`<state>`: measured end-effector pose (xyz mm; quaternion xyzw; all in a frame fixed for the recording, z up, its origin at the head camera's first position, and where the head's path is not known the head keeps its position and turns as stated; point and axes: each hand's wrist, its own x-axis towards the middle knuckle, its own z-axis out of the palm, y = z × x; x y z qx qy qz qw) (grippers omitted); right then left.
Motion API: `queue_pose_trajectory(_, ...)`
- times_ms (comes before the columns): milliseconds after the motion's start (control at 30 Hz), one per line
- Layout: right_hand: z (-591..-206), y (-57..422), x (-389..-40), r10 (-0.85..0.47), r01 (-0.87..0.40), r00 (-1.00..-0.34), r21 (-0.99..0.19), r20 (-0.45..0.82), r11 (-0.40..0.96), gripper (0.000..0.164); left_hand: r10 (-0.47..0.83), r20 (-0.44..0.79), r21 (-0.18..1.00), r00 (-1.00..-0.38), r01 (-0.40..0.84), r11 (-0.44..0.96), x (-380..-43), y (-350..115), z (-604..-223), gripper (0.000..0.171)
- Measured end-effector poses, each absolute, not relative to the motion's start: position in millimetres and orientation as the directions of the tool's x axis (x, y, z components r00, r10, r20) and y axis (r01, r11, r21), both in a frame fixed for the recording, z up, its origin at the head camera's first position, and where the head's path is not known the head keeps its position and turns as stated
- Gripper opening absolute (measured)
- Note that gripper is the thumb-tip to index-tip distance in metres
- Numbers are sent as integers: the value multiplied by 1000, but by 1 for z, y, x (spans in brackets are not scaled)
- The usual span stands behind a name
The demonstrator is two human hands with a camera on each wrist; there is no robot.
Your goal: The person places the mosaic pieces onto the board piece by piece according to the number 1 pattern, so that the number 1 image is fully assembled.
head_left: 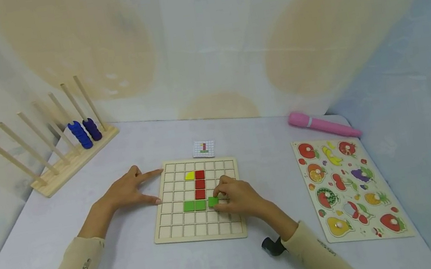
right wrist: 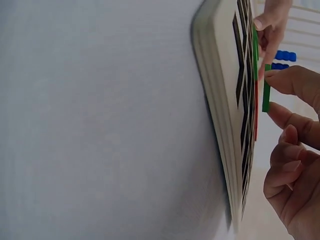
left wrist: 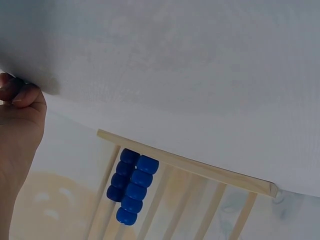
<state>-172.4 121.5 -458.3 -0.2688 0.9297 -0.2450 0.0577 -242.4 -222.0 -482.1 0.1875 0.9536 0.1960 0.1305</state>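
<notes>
A wooden grid board (head_left: pixel 197 233) lies flat on the table. Set in its squares are a yellow tile (head_left: pixel 190 175), a column of red tiles (head_left: pixel 200 184) and two green tiles (head_left: pixel 194 205). Between thumb and index finger my right hand (head_left: pixel 242 196) pinches another green tile (right wrist: pixel 266 90); the right wrist view shows this tile on edge, just above the board's surface. My left hand (head_left: pixel 125 191) is at the board's left side, index finger and thumb stretched out to its edge. Behind the board lies a small pattern card (head_left: pixel 203 148) with a coloured figure on a grid.
A wooden peg rack (head_left: pixel 76 161) with blue beads (head_left: pixel 80 135) on two pegs stands at the back left. On the right are a fruit puzzle board (head_left: pixel 353 188) and a pink stick (head_left: pixel 324 125). A small black object (head_left: pixel 272 246) sits beside my right sleeve.
</notes>
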Motion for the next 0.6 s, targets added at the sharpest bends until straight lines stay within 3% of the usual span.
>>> queue_pose_trajectory(200,-459,119,-169,-533,-487,-846,-428,17,761,22,415,-180,425,-892,310,851,-241,-221,-482,101)
queue_pose_trajectory(600,-463,115,-166,-534,-499,-844,-422,42,757,23,415,-166,411,-895,319,854,-242,-224,-485,100)
